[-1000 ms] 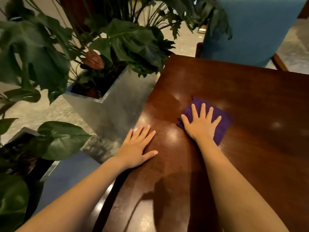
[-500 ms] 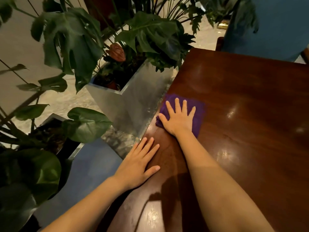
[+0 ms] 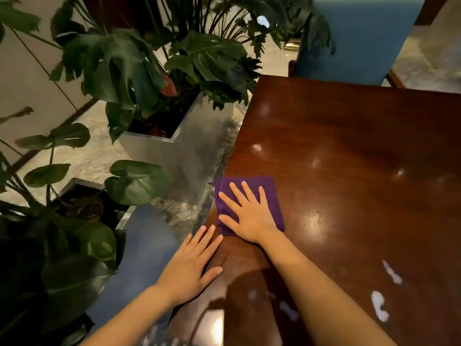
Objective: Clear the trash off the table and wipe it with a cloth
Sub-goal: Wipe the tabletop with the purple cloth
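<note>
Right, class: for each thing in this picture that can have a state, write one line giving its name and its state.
table: glossy, no trash in view.
purple cloth: folded flat at the table's left edge, under the right hand.
right hand: open, fingers spread, pressing the purple cloth.
left hand: open, flat on the table's edge, holding nothing.
metal planter: upright beside the table, holding leafy plants.
blue chair: upright at the far side.

One view: head cam, wide-angle, worn by the person, faces fwd & down. Sits close over the table (image 3: 349,158) near its left edge; plants (image 3: 119,71) at left, chair (image 3: 361,33) far end.
</note>
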